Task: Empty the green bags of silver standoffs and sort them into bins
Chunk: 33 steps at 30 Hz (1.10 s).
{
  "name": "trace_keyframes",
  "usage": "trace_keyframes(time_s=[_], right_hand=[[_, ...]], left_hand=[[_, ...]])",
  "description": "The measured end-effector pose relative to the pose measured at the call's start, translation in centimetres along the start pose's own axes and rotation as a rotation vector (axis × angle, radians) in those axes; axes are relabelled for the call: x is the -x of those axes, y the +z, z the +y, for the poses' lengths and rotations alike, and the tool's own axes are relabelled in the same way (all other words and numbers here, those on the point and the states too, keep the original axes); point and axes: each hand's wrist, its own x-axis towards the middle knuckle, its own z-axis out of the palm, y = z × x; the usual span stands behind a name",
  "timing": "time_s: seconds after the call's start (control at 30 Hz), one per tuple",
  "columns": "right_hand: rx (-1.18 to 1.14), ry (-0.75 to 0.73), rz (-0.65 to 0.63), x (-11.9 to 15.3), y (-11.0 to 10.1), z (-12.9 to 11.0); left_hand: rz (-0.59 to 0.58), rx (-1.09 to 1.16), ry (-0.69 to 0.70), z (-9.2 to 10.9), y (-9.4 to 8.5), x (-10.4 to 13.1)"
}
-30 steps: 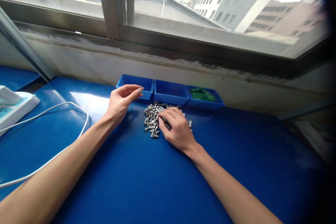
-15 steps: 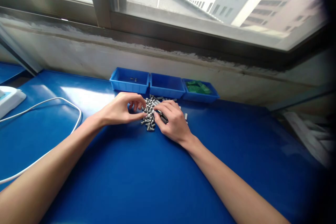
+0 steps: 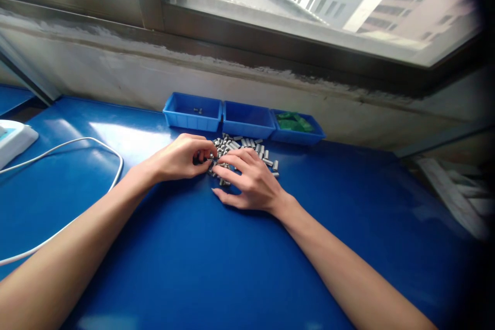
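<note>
A pile of small silvery metal screws (image 3: 222, 144) lies on the blue table, partly hidden by both hands. My left hand (image 3: 185, 157) is at the pile's left edge, fingers curled and thumb brought close to them. A small shiny screw shows at its fingertips; anything deeper in the palm is hidden. My right hand (image 3: 251, 180) reaches over the pile from the right, fingers spread and thumb held apart on the near side. Beyond it several metal cylinders (image 3: 260, 150) are scattered at the pile's right side.
Three blue bins stand against the wall: the left bin (image 3: 193, 121) holds a few screws, the middle bin (image 3: 247, 126) shows nothing inside, and the right bin (image 3: 297, 136) holds green pieces (image 3: 294, 122). A white cable (image 3: 119, 165) runs across the left, near a white device (image 3: 17, 139).
My left hand's fingers and thumb have closed together at the pile. My right hand has opened, its thumb moving toward me and away from the screws. The view has tilted slightly down.
</note>
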Motion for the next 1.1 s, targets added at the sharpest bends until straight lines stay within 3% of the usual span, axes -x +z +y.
trace_keyframes(time_s=[0.27,0.43,0.57,0.7,0.93,1.1], right_hand=[[0.011,-0.113,-0.043,-0.2,0.4,-0.5],[-0.001,-0.103,-0.071,-0.7,0.6,-0.7],[0.049,-0.076,-0.048,-1.2,0.9,-0.7],[0.044,-0.05,-0.018,-1.2,0.9,-1.0],[0.031,-0.108,-0.07,-1.0,0.5,-1.8],[0.009,-0.096,-0.081,-1.2,0.4,-1.9]], left_hand=[[0.149,0.078,-0.103,-0.5,0.0,0.1],[0.107,-0.095,-0.019,-1.0,0.2,0.1],[0.086,-0.086,-0.02,-1.0,0.4,0.0],[0.166,0.086,-0.106,-0.7,0.3,0.1],[0.361,0.583,-0.411,-0.4,0.1,-0.2],[0.525,0.764,-0.438,-0.5,0.7,-0.6]])
